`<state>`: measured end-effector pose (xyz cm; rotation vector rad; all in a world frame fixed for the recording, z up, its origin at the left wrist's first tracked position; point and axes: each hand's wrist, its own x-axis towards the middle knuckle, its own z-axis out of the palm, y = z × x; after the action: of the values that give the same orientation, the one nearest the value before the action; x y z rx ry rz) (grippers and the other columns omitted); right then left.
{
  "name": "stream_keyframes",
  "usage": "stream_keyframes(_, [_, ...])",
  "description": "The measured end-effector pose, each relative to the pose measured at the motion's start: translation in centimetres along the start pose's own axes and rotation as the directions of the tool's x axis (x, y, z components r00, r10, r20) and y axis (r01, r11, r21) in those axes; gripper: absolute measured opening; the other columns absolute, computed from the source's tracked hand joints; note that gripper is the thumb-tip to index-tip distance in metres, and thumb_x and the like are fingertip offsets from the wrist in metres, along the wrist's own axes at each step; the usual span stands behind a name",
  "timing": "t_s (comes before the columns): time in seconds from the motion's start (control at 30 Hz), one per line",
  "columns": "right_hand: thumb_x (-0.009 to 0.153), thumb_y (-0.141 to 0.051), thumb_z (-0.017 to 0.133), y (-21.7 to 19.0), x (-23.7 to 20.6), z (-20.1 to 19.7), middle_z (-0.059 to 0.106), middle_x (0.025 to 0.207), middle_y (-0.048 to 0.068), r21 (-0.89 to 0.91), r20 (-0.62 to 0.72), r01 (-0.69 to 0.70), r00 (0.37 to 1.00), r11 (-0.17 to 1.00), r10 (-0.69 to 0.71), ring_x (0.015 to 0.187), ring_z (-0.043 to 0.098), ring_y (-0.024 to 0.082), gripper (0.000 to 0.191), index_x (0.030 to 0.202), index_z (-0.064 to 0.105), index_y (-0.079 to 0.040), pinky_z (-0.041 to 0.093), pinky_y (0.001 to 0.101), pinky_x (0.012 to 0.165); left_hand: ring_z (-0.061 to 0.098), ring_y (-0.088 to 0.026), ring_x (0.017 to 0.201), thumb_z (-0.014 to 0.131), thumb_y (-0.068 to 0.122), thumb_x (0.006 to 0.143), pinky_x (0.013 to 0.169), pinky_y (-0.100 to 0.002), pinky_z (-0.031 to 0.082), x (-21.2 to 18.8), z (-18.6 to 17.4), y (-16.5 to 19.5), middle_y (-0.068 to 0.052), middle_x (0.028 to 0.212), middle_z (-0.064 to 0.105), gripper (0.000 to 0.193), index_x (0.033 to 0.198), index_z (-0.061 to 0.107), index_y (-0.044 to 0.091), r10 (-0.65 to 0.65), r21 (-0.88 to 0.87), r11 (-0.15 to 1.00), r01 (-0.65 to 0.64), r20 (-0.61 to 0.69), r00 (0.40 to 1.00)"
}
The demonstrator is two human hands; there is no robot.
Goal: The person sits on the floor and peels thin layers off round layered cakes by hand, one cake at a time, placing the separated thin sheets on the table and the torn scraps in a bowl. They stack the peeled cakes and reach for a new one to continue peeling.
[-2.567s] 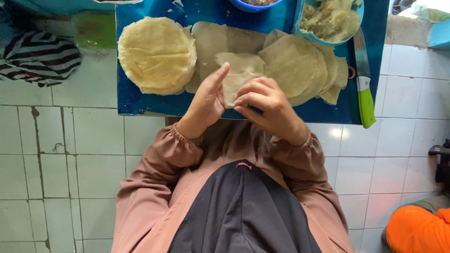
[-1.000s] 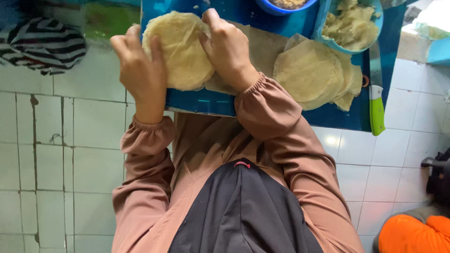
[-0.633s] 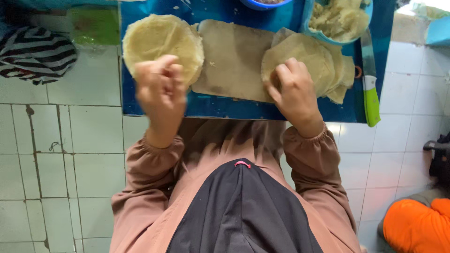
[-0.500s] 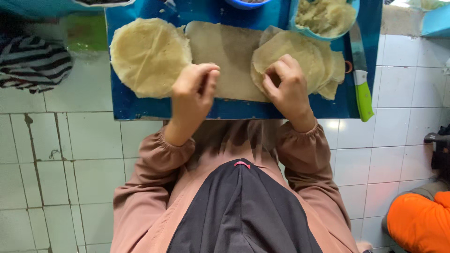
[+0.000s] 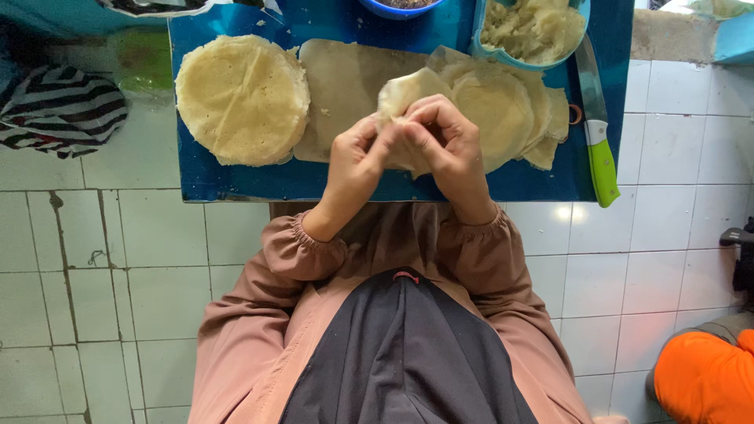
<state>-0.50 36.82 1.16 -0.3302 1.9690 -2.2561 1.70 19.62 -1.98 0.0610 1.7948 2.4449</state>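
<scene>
My left hand and my right hand meet over the middle of the blue board, both pinching one thin pale dough sheet lifted off the pile. Its upper edge curls up above my fingers. The pile of dough sheets lies just right of my hands. A round stack of flat sheets rests at the board's left. Between them lies a brownish sheet of paper.
A blue bowl of pale mashed filling stands at the board's far right, another blue bowl at the top edge. A green-handled knife lies along the right edge. Striped cloth sits on the tiled floor left; someone's orange garment lower right.
My hands have come together from apart and lifted one dough sheet off the right pile, now holding it between both sets of fingers above the board.
</scene>
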Motion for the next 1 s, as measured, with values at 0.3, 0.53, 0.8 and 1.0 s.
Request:
stream_keyframes(0.3, [0.103, -0.019, 0.060, 4.2, 1.7, 0.4, 0.071, 0.125, 0.008, 0.873, -0.159, -0.097, 0.869, 0.478, 0.468, 0.116, 0.067, 0.022, 0.028, 0.126, 0.064, -0.003, 0.052, 0.0383, 0.107, 0.072, -0.015, 0.099, 0.057, 0.021, 0.110, 0.086, -0.031, 0.059, -0.4, -3.1, 0.6, -0.009, 0.117, 0.074, 0.028, 0.126, 0.066, 0.000, -0.132, -0.616, 0.786, -0.058, -0.259, 0.957])
stream_keyframes(0.53, [0.110, -0.023, 0.062, -0.1, 1.3, -2.4, 0.069, 0.123, 0.009, 0.569, -0.502, 0.210, 0.855, 0.795, 0.134, 0.116, 0.065, 0.022, 0.025, 0.125, 0.064, -0.002, 0.053, 0.0374, 0.109, 0.073, -0.018, 0.098, 0.056, 0.016, 0.107, 0.086, -0.035, 0.061, -2.0, -7.3, 5.0, -0.009, 0.112, 0.074, 0.024, 0.124, 0.065, 0.002, -0.091, -0.592, 0.778, -0.211, -0.439, 0.894])
stream_keyframes(0.8, [0.103, -0.009, 0.076, -5.6, 3.6, 3.5, 0.066, 0.125, 0.014, -0.854, 0.156, 0.282, 0.940, 0.437, -0.303, 0.119, 0.062, 0.029, 0.025, 0.124, 0.065, -0.003, 0.051, 0.0394, 0.102, 0.059, -0.007, 0.073, 0.069, 0.011, 0.105, 0.065, -0.024, 0.048, -3.9, -10.3, 10.4, -0.002, 0.087, 0.067, 0.014, 0.115, 0.068, 0.001, 0.054, 0.364, 0.930, -0.039, -0.032, 0.998])
stream_keyframes(1.0, [0.099, -0.010, 0.075, -4.7, 4.7, 7.1, 0.061, 0.127, 0.005, -0.024, 0.665, -0.162, 0.735, 0.986, 0.137, 0.120, 0.055, 0.015, 0.040, 0.132, 0.056, 0.002, 0.045, 0.0318, 0.102, 0.062, -0.008, 0.075, 0.073, 0.009, 0.100, 0.067, -0.023, 0.051, -4.2, -10.0, 12.8, -0.007, 0.095, 0.070, 0.018, 0.115, 0.070, 0.002, 0.205, 0.549, 0.794, -0.261, 0.161, 0.965])
